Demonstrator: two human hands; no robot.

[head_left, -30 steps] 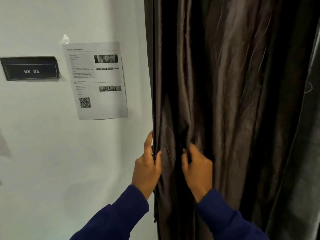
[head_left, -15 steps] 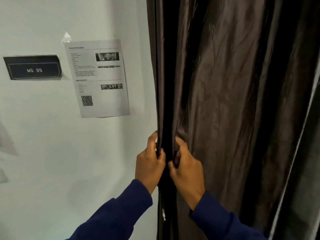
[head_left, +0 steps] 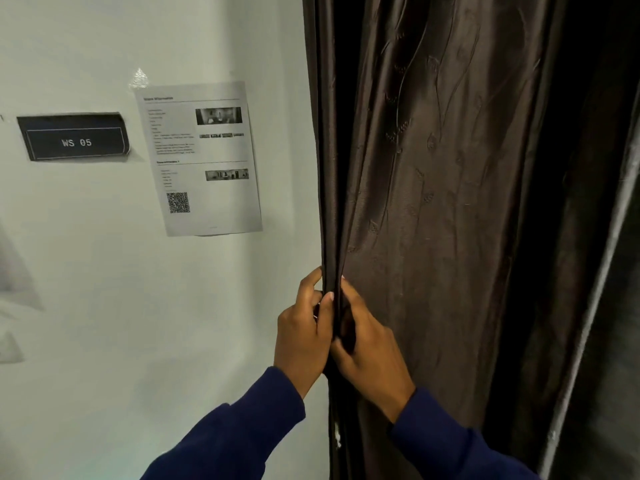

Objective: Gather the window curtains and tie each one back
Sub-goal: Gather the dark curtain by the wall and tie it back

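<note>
A dark brown shiny curtain [head_left: 433,202] with a faint embossed pattern hangs over the right half of the view. Its left edge is bunched into narrow folds beside the white wall. My left hand [head_left: 303,336] grips those folds from the wall side, thumb over the fabric. My right hand [head_left: 372,351] presses against the same folds from the right, fingers curled into the cloth. Both hands touch each other around the gathered edge. A second, greyer curtain panel [head_left: 609,306] hangs at the far right. No tie-back is visible.
On the white wall [head_left: 138,306] to the left, a taped paper sheet [head_left: 201,157] with a QR code hangs next to a black sign [head_left: 74,138] reading WS 05. Both sleeves are dark blue.
My right hand has moved left along the curtain, pushing folds toward the left edge, until it meets my left hand. The gathered bundle is tighter than before.
</note>
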